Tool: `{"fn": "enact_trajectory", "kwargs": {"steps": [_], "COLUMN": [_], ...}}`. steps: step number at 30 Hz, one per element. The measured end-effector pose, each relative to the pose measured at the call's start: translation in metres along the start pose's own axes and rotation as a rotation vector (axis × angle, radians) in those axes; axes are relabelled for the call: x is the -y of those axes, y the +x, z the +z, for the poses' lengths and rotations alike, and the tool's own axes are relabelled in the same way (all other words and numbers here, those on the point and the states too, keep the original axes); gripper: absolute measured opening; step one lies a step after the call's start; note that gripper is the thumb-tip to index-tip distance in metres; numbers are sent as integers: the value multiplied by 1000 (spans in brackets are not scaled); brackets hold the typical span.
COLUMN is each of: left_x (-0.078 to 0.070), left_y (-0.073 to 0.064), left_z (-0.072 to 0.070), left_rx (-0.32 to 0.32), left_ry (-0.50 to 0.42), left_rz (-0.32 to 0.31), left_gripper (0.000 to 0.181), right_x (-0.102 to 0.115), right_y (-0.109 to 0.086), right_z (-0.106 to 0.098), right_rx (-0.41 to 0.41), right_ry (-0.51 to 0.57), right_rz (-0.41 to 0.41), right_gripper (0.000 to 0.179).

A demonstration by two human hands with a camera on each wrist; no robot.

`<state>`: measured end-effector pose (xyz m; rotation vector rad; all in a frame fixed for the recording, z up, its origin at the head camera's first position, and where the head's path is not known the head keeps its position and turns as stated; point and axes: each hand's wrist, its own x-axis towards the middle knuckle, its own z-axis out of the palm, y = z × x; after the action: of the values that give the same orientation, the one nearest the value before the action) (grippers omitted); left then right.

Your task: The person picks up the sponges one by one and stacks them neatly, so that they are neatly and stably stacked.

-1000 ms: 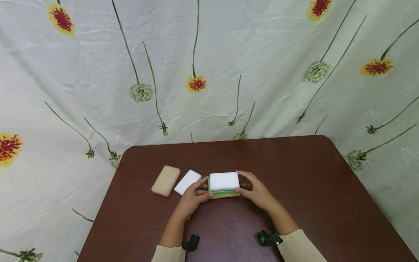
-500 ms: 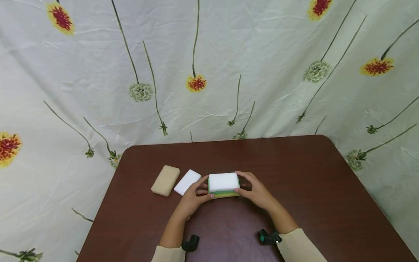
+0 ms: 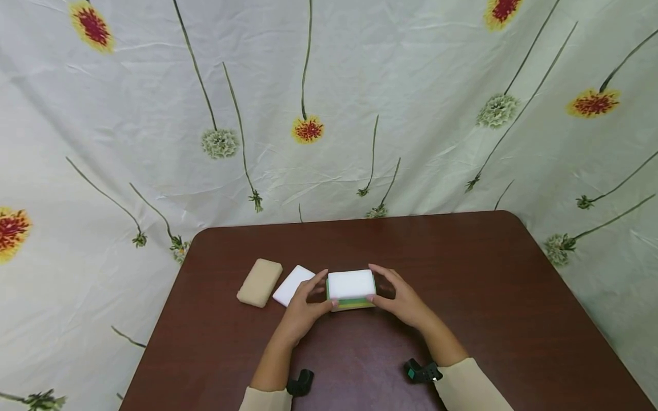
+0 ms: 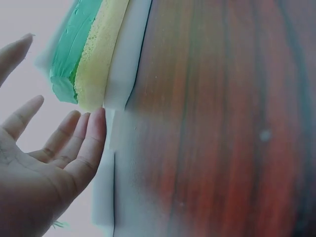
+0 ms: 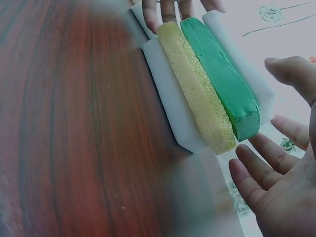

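A stack of flat blocks stands on the table between both hands. On top lies a white sponge (image 3: 352, 283). Beneath it come a green block (image 5: 222, 79) with a wrinkled, film-like surface, a pale yellow sponge (image 5: 192, 89) and a white block (image 5: 170, 94) at the bottom. My left hand (image 3: 303, 311) is at the stack's left end, fingers spread and loosely bent, thumb by the front corner. At the right end, my right hand (image 3: 406, 302) mirrors it, thumb near the front corner and fingers apart. Whether any fingertips touch the stack, I cannot tell.
Left of the stack, a second white sponge (image 3: 293, 284) lies on the brown table (image 3: 462, 268), partly behind the left hand. Beyond it is a beige sponge (image 3: 260, 283). A flower-patterned cloth (image 3: 339, 74) hangs behind the table. Each wrist wears a black camera.
The left hand's fingers have spread and risen slightly off the stack's end. The right index finger has lifted a little. The stack has stayed almost in place.
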<state>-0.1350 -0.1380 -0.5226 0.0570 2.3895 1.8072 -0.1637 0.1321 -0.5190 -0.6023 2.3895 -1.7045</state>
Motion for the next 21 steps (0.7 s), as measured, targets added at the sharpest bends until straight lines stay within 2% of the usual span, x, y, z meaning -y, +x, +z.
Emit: {"fn": "enact_trajectory", "kwargs": {"steps": [7,15,21], "left_x": [-4,-5,-8], "left_y": [1,1,-5], "left_z": [1,1,-4], "left_rx": [-50,-63,-86], "left_ry": [5,-6,-12], "left_rz": [16,8,7], "left_gripper": [61,59,61], "right_x": [-2,-2,-3], "right_y": [2,2,2], "right_z": [3,3,3], "right_rx": [-28,-41,-44], "right_ry": [23,6,-6], "right_rz": [0,14,31], "right_gripper": [59,58,59]}}
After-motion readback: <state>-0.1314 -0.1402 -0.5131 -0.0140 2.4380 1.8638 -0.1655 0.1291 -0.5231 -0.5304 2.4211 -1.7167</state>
